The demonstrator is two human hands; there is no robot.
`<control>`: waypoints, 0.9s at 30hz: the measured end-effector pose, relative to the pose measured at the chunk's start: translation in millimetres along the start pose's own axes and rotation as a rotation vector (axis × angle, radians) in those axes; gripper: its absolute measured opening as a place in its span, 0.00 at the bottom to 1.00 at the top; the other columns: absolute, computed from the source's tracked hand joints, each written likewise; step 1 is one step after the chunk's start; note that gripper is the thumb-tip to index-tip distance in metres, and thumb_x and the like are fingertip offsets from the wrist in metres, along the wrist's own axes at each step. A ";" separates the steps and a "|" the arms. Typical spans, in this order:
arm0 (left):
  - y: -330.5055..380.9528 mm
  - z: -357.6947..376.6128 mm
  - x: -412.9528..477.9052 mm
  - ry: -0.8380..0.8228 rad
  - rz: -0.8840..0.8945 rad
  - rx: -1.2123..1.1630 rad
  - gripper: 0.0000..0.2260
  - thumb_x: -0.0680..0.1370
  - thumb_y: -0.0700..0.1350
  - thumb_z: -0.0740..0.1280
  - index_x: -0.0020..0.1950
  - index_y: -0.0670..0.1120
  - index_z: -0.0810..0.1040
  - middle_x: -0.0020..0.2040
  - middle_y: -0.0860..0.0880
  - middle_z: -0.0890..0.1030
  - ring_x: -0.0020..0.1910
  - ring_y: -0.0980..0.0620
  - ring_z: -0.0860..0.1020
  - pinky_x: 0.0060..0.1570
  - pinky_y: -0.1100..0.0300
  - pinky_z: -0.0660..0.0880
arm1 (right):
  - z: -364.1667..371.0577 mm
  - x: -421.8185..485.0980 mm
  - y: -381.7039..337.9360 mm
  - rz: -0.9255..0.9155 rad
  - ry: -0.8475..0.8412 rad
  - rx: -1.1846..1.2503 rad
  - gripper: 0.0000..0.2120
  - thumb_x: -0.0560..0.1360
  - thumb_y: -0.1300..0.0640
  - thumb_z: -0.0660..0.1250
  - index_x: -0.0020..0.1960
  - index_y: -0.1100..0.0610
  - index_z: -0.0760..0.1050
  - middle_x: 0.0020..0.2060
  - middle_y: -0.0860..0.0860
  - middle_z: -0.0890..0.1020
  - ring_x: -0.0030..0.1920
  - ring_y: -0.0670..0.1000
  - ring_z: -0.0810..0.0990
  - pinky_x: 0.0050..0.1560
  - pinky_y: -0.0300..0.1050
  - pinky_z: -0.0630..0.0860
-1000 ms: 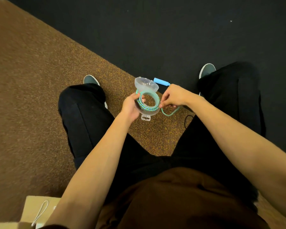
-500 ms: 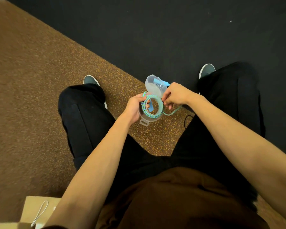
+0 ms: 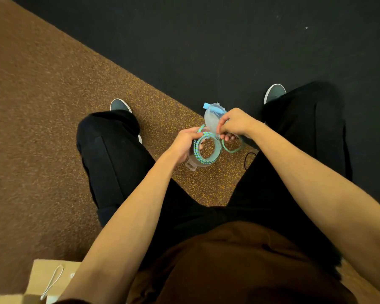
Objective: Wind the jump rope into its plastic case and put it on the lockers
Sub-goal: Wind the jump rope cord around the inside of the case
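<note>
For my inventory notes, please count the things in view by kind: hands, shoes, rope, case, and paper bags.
Hands: 2, left hand and right hand
Shoes: 2, left shoe and right shoe
Jump rope: 1
Plastic case: 1
Paper bag: 1
Total: 7

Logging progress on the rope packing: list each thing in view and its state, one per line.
plastic case: open, held by the left hand.
lid: swung up, not shut.
jump rope: mostly coiled in the case; one loop hangs out at right.
blue handle: outside the case, behind the lid.
right hand: pinching the rope.
paper bag: on the floor.
</note>
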State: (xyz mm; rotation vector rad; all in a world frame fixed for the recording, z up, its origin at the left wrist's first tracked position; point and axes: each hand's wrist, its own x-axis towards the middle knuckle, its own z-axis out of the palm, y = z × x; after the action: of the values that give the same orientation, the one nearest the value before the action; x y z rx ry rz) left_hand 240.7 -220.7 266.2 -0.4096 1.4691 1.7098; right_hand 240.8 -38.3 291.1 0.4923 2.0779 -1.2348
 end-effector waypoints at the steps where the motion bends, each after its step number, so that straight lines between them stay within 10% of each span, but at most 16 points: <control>1: -1.4 -0.2 0.3 -0.011 -0.002 0.031 0.14 0.78 0.32 0.58 0.62 0.33 0.75 0.36 0.49 0.84 0.28 0.55 0.76 0.25 0.67 0.72 | 0.3 -0.5 -1.5 0.005 0.001 0.072 0.09 0.73 0.72 0.64 0.37 0.63 0.76 0.27 0.58 0.79 0.20 0.47 0.76 0.22 0.38 0.71; 9: -15.0 1.6 -0.9 -0.112 0.003 0.189 0.11 0.79 0.33 0.58 0.44 0.43 0.78 0.35 0.50 0.82 0.30 0.60 0.79 0.28 0.69 0.73 | 12.3 -9.5 -12.5 0.035 -0.132 0.258 0.04 0.75 0.72 0.65 0.45 0.71 0.78 0.34 0.61 0.80 0.26 0.47 0.79 0.25 0.35 0.75; 27: -26.0 -4.5 14.5 -0.026 0.181 0.436 0.10 0.80 0.34 0.59 0.46 0.45 0.78 0.31 0.55 0.80 0.27 0.59 0.75 0.32 0.65 0.74 | 24.2 -6.8 -7.8 0.154 -0.086 0.527 0.14 0.73 0.72 0.69 0.55 0.79 0.73 0.33 0.65 0.83 0.30 0.55 0.85 0.35 0.44 0.83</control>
State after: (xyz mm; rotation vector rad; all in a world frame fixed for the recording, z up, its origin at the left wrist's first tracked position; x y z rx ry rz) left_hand 250.2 -220.1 237.6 -0.0208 1.8460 1.4639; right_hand 249.3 -63.1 292.7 0.8011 1.5969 -1.6763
